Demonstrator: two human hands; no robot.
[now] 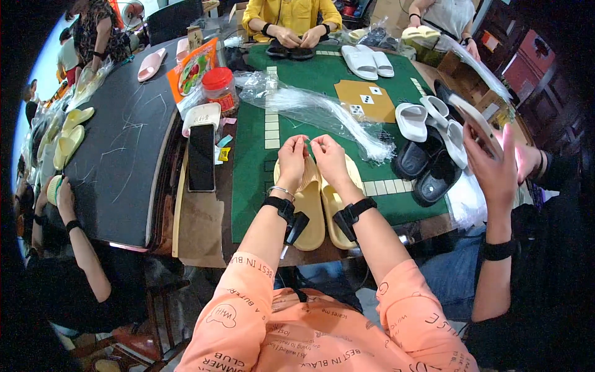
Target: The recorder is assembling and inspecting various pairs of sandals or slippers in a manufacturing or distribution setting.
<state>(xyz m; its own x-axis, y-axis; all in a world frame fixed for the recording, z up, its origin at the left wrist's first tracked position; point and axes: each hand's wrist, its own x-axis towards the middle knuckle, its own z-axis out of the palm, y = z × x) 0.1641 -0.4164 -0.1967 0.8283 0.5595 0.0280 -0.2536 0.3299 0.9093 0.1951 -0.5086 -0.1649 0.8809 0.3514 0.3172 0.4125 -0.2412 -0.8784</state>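
Observation:
A pair of tan-yellow slippers (308, 217) lies side by side at the table's near edge, toes pointing away from me. Over their toe straps, my left hand (292, 163) and my right hand (331, 165) come close together with thumbs and fingers pinched. Whatever sits between the fingertips is too small to make out. Parts of both straps are hidden under my hands. Beyond them, a bundle of thin white plastic strands (347, 121) spills from a clear bag across the green mat (251, 211).
Left of the mat lie a black phone (201, 158), a red-lidded jar (219, 90) and an orange snack bag (192, 71). Black slippers (434, 180) and white slippers (411, 121) sit at right. A person at right holds a phone (476, 124); one in yellow (291, 15) works opposite.

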